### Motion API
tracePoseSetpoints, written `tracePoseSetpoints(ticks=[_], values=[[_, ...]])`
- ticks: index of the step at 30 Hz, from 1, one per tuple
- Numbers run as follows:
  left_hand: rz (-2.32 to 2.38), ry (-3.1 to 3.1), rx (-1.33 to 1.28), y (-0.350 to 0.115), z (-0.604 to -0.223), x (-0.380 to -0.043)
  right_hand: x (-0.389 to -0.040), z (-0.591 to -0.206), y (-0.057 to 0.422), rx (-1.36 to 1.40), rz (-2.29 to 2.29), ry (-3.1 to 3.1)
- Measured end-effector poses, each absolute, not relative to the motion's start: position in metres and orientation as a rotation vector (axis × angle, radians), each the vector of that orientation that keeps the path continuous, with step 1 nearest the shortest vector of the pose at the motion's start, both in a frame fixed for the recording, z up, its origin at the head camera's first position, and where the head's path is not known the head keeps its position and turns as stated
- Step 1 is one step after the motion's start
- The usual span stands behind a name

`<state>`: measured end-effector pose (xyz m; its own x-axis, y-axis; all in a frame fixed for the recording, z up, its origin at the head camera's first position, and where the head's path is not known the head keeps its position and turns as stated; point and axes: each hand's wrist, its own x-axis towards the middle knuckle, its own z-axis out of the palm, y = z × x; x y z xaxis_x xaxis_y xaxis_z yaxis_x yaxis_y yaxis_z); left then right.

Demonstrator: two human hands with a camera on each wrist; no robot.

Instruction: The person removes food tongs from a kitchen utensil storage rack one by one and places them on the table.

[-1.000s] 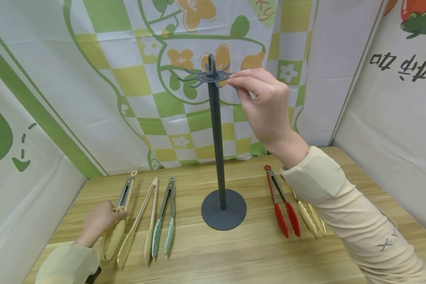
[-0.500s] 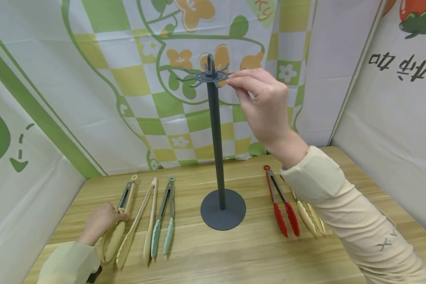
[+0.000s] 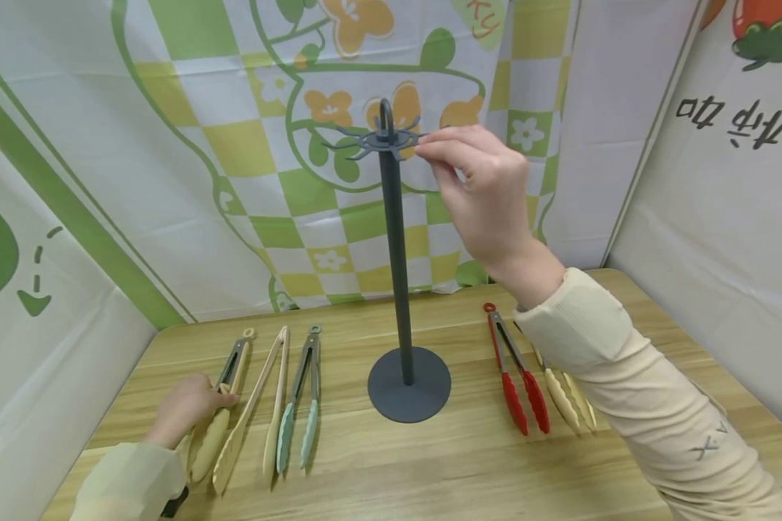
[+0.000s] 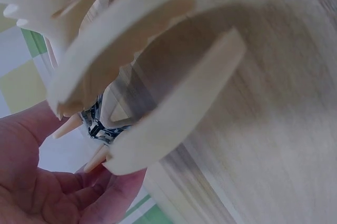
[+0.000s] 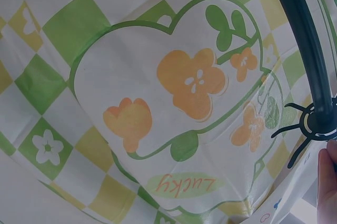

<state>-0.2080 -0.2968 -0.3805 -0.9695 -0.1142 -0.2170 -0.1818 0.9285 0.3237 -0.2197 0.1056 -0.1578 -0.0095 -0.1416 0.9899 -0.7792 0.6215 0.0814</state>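
Note:
A dark grey hook stand rises upright on a round base, with a ring of curved hooks at its top. The right hand is raised to that ring and pinches one hook between thumb and fingers; the stand's post and hooks show at the right of the right wrist view. At the table's left, the left hand grips cream-tipped tongs around their middle. In the left wrist view, thumb and fingers lie on both sides of the tongs, whose two tips stand apart.
Beige tongs and mint-tipped tongs lie right of the left hand. Red tongs and pale yellow tongs, partly behind the right sleeve, lie at the right. A patterned cloth hangs behind the wooden table.
The ring end of the cream-tipped tongs has dropped slightly towards the near side, and the left hand has shifted a little. The right hand stays at the hook.

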Motion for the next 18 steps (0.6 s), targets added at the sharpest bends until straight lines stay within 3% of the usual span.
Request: tracePoseSetpoints(ticks=[18], values=[[0.501, 2.896, -0.244, -0.2944, -0.3803, -0.2073, -0.2200, -0.1576, 0.1053, 0.810, 0.604, -1.518]])
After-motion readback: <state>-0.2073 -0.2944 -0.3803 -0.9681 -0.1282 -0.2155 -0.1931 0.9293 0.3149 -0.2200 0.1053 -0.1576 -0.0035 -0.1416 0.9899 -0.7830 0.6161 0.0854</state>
